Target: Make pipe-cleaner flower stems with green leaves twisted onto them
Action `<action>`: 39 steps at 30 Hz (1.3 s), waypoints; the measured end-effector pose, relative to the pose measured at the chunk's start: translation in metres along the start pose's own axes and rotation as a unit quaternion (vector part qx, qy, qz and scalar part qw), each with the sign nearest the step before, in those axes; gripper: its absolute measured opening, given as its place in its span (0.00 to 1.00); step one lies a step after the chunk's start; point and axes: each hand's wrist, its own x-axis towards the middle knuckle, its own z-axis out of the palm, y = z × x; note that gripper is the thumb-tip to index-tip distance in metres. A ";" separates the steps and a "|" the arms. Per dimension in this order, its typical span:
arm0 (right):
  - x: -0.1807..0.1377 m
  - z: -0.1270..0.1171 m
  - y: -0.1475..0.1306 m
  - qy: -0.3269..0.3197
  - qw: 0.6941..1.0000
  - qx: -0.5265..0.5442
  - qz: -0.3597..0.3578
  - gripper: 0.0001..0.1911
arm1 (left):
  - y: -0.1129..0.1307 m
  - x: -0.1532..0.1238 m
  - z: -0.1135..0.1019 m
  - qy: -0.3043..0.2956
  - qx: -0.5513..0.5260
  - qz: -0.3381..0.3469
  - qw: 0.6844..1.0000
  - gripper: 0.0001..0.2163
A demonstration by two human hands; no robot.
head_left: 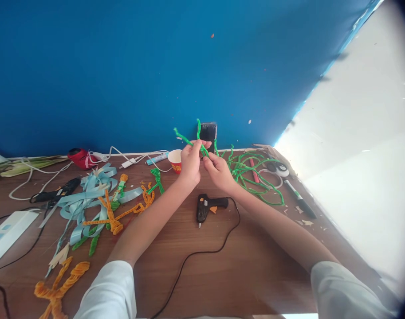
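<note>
My left hand (190,163) and my right hand (218,173) meet above the wooden desk (175,257), and both pinch a twisted green pipe cleaner (189,141). Its ends stick up past my fingers. A black hot glue gun (205,208) with an orange trigger lies just below my hands, its black cord (202,252) trailing toward me. To the right of my right hand sits a tangle of green pipe cleaners (252,179). A red-and-gold paper cup (175,161) stands close to my left hand.
Orange pipe cleaner shapes (112,219) and pale blue ribbons (89,195) lie left of my hands. A white power strip (9,235), white cables (132,159) and a red object (80,158) sit further left. A black-tipped marker (300,199) lies right, before the desk's edge and a blue wall (155,66).
</note>
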 end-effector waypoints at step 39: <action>-0.020 0.021 -0.002 -0.079 0.984 -0.130 -0.087 0.12 | 0.055 0.018 -0.009 -0.034 -0.053 -0.050 0.997 0.13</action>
